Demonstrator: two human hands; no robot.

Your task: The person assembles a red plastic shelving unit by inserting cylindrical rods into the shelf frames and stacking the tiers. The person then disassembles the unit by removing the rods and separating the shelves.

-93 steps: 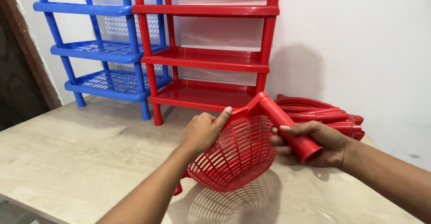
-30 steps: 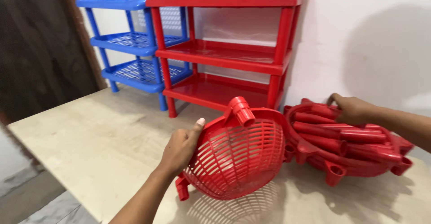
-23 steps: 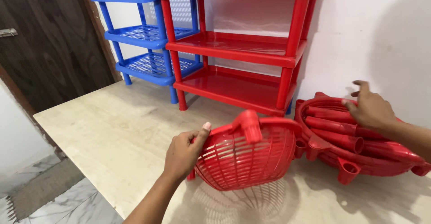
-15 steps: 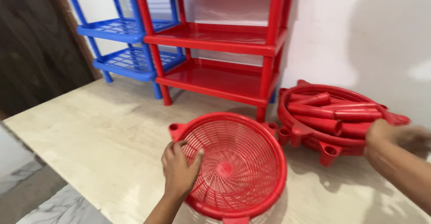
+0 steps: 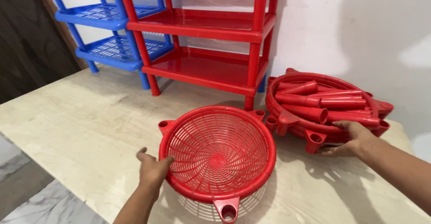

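A round red plastic basket (image 5: pixel 218 150) with a slotted lattice sits mouth-up on the light wooden table (image 5: pixel 85 129). Socket lugs stick out from its rim. My left hand (image 5: pixel 151 169) rests on the basket's near-left rim, fingers spread. To the right lies a stack of red baskets (image 5: pixel 287 118) filled with several red plastic tubes (image 5: pixel 314 102). My right hand (image 5: pixel 351 138) lies on the near edge of that stack, fingers curled over the rim.
A red three-tier shelf rack (image 5: pixel 202 44) stands at the back of the table against the white wall. A blue shelf rack (image 5: pixel 107 31) stands beside it on the left. A dark wooden door (image 5: pixel 27 39) is at far left. The table's left edge drops to a marbled floor (image 5: pixel 36 201).
The basket was held tilted on edge; it now lies flat, mouth up. My right hand let go of a tube, reached to the stack and now rests on its near rim.
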